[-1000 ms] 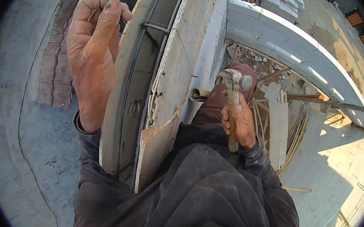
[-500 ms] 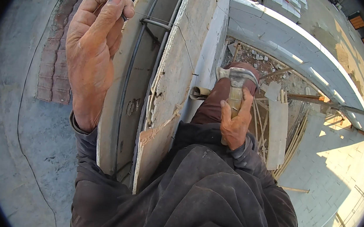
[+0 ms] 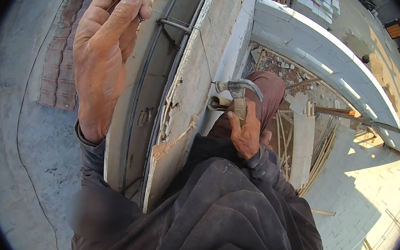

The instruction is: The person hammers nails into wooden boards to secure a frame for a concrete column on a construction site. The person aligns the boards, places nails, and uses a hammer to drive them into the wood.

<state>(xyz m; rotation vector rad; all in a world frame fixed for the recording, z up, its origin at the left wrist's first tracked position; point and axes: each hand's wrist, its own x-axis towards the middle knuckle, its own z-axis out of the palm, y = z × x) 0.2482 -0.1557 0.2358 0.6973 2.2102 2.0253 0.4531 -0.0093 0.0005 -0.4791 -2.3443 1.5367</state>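
My left hand (image 3: 101,57) is raised at the upper left, thumb and fingers pinched on the end of a thin wire (image 3: 206,53). From there the wire crosses the gap of the formwork and runs down the outer board (image 3: 213,39) to a small nail in its right side. Wrapped round the handle of a claw hammer (image 3: 239,88) is my right hand (image 3: 247,134). The hammer's striking face is at the nail; whether they touch I cannot tell. Dark steel bars (image 3: 138,90) with a cross tie lie between the two boards.
Stacked reddish roof tiles (image 3: 62,54) lie on the grey concrete slab (image 3: 7,121) at left. A pale block wall (image 3: 323,47) curves along the upper right. Below on the right are rubble, bamboo poles (image 3: 319,158) and a long board (image 3: 300,149). My knee is beside the formwork.
My right hand has swung the hammer left, from over my knee to the nail on the board. My left hand stays pinched on the wire, nearly unmoved.
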